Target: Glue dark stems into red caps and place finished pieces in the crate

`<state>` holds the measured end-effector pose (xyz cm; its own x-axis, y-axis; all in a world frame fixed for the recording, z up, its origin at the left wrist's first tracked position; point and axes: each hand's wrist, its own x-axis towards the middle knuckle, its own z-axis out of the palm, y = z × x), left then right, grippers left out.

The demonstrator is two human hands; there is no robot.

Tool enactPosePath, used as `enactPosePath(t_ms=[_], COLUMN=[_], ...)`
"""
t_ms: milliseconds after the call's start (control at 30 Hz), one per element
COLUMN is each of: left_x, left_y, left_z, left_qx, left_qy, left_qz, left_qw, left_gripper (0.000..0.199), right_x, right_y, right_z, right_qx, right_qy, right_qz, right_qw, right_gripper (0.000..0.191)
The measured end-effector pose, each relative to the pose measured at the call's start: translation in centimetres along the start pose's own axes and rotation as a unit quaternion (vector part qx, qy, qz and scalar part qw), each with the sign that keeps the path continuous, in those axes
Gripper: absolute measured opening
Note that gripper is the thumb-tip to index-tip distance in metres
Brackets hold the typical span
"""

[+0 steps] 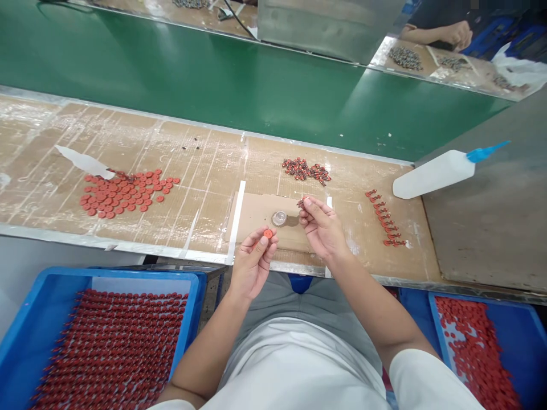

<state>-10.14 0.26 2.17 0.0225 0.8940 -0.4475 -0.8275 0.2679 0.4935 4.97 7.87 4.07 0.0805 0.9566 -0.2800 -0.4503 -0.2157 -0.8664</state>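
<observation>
Between thumb and fingers, my left hand (pixel 257 259) pinches a round red disc (pixel 268 233) near the front edge of the cardboard. My right hand (pixel 321 228) is closed on a small dark and red part (pixel 301 203), partly hidden by the fingertips. Between the hands, a small clear round dish (pixel 279 218) sits on the cardboard piece (pixel 252 213). Beyond my right hand lies a pile of small red and dark parts (pixel 305 171). A column of joined red pieces (pixel 384 217) lies farther right.
Many red discs (pixel 119 193) are spread at the left beside a white strip (pixel 83 162). A white bottle with a blue nozzle (pixel 436 175) leans at the right. Blue bins (pixel 194 290) with red pieces flank my body. Across the green divider (pixel 213 80), another person's hand shows.
</observation>
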Motion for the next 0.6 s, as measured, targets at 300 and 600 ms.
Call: enactPosePath(t_ms=[300,600], left_x=[-1.0,-1.3], left_y=[-0.2,-0.9], left_z=[2.2,2.4], left_qx=[-0.013,0.003], left_qy=[-0.028,-0.025], left_qz=[-0.038,-0.018], left_qw=[0.999,1.0], left_gripper=[0.018,0.02], right_x=[-4.7,-6.2], right_y=[0.0,1.5], right_z=[0.5,-0.2], right_qx=[-0.08,-0.203], right_qy=[-0.005,-0.013], right_qz=[-0.122,-0.24], right_qw=[0.989,0.949], right_gripper=[0.019,0.02])
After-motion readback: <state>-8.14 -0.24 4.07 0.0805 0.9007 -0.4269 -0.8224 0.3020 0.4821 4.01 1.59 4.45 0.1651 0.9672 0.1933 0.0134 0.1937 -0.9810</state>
